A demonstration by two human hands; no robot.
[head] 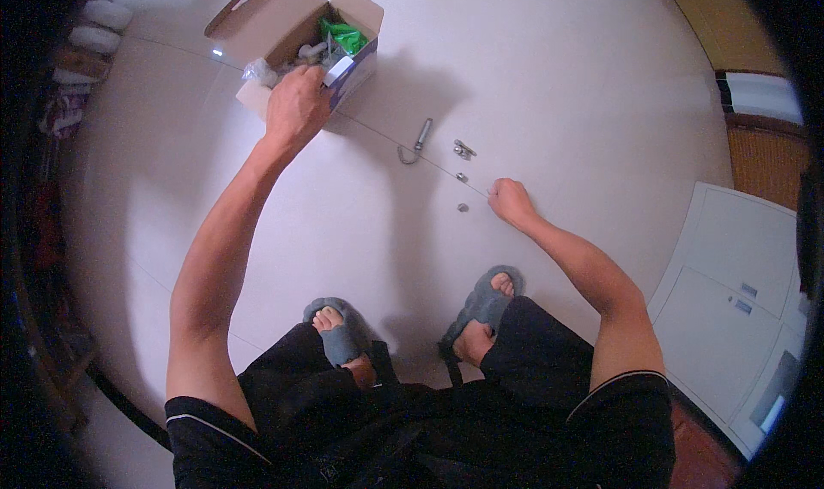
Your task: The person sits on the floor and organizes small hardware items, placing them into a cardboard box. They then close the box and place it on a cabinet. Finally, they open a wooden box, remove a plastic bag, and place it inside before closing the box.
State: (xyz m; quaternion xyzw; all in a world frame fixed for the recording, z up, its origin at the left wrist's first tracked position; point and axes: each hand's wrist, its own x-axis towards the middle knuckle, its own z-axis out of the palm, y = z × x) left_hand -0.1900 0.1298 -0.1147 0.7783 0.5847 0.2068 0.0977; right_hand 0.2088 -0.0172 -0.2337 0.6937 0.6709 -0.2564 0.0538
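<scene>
An open cardboard box stands on the floor, its lid folded back. Inside lie a green plastic bag, a clear plastic bag and white fittings. My left hand is at the box's near edge, back of the hand up; its fingertips are hidden. My right hand is low over the floor with curled fingers, and whether something small is in them cannot be made out. Left of it are two small metal pieces and a cluster of metal parts. Farther left is a metal cylinder with a chain.
Pale tiles make up the floor. My feet in grey slippers are just below the metal parts. A white cabinet stands on the right. Various items line the left rim, partly in darkness.
</scene>
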